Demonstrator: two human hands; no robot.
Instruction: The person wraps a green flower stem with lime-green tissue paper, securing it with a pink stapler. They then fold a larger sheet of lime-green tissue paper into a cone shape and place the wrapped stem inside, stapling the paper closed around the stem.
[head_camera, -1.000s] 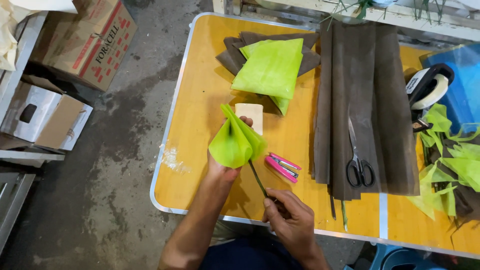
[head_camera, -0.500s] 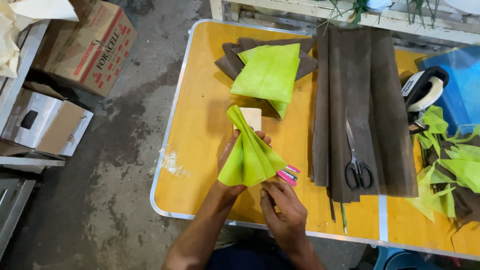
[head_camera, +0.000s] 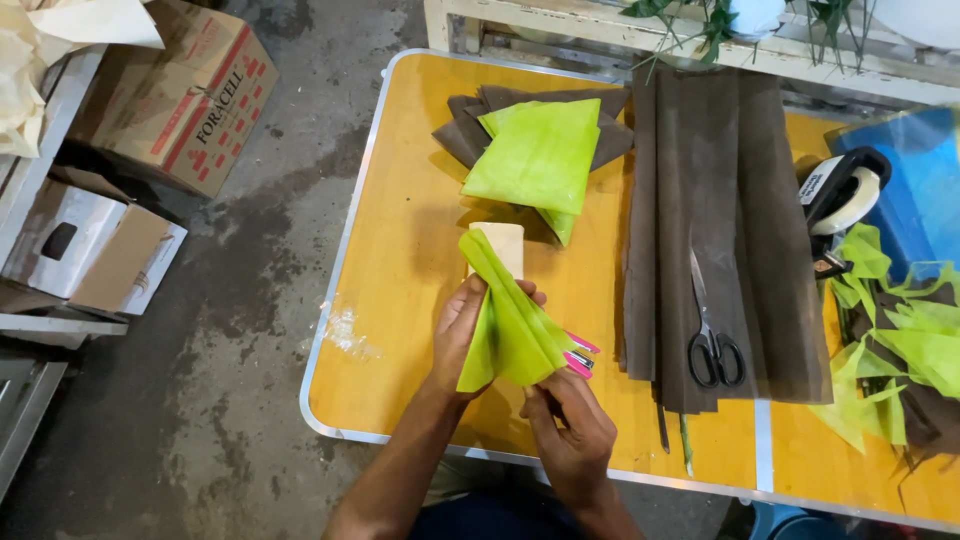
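My left hand (head_camera: 458, 335) holds a folded lime-green sheet (head_camera: 512, 318) upright above the yellow table (head_camera: 400, 250), fingers wrapped around its lower part. My right hand (head_camera: 568, 420) sits just below and right of it, fingers pinching the sheet's bottom edge. A pink stapler (head_camera: 578, 356) lies on the table right behind the sheet, partly hidden. A small pale wooden block (head_camera: 503, 245) lies beyond the sheet's top.
A stack of green sheets (head_camera: 538, 160) on dark brown ones lies at the far middle. Long brown sheets (head_camera: 725, 220) with black scissors (head_camera: 712, 340) lie right. A tape dispenser (head_camera: 840, 195) and more green pieces (head_camera: 915, 340) sit far right. Cardboard boxes (head_camera: 170, 95) stand left.
The green sheet has been gathered from a loose fan into a tighter fold and lowered toward me. My right hand rose from the table edge to its bottom edge.
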